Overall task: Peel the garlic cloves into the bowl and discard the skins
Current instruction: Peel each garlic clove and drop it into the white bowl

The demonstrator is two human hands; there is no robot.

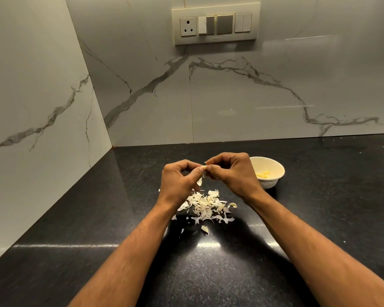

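I have my left hand (pixel 179 181) and right hand (pixel 231 173) both pinching one small pale garlic clove (pixel 204 168) above the heap of white papery skins (pixel 205 207); I judge peeling is midway; next, the bared clove drops into the cream round bowl (pixel 273 167) beside my right hand.

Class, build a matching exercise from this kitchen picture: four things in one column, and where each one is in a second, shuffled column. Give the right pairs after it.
Things
1. garlic clove
2. peeled cloves
3. skins
4. socket panel

Places
A. on the wall
B. in the bowl
C. pinched between the left hand and right hand
D. piled on the counter under the hands

Pairs: 1-C, 2-B, 3-D, 4-A
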